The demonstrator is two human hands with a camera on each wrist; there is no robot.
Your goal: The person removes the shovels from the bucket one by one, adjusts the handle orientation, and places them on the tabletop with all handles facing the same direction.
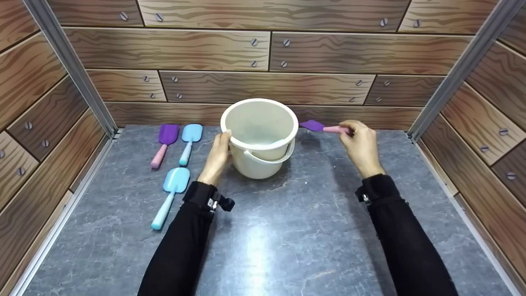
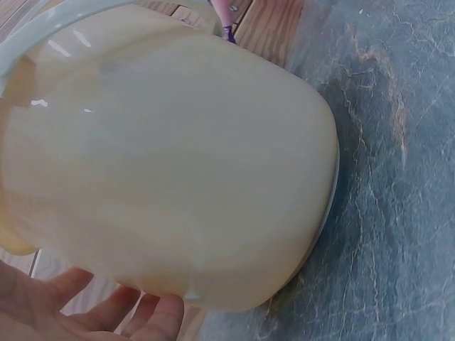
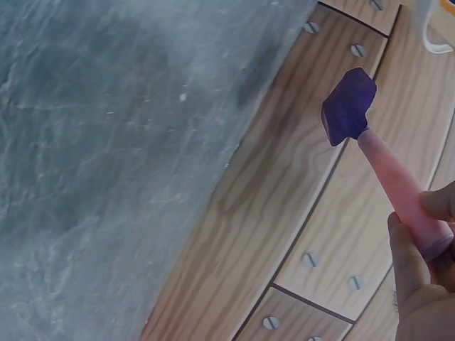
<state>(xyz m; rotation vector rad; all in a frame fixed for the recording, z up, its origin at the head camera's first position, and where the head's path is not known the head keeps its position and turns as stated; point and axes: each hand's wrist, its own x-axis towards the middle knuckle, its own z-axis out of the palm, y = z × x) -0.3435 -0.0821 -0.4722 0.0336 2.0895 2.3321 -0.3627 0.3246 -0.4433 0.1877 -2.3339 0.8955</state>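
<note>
A cream plastic bucket [image 1: 259, 160] stands upright at the back middle of the table, its carrying handle hanging down in front. My left hand [image 1: 217, 158] grips its left side, thumb at the rim; in the left wrist view the fingers [image 2: 167, 317] lie against the bucket wall [image 2: 185, 156]. To the right of the bucket, my right hand [image 1: 361, 146] pinches the pink handle of a small toy shovel [image 1: 314, 125] with a purple blade. The right wrist view shows thumb and fingers round the end of that shovel's handle [image 3: 398, 185], blade pointing away, above the table.
Left of the bucket lie another purple-and-pink shovel [image 1: 168, 135], a blue shovel [image 1: 192, 133] behind, and a second blue shovel [image 1: 176, 180] nearer the front. Wood-patterned walls [image 1: 263, 49] with metal corner posts [image 1: 74, 61] enclose the grey marbled tabletop [image 1: 312, 230].
</note>
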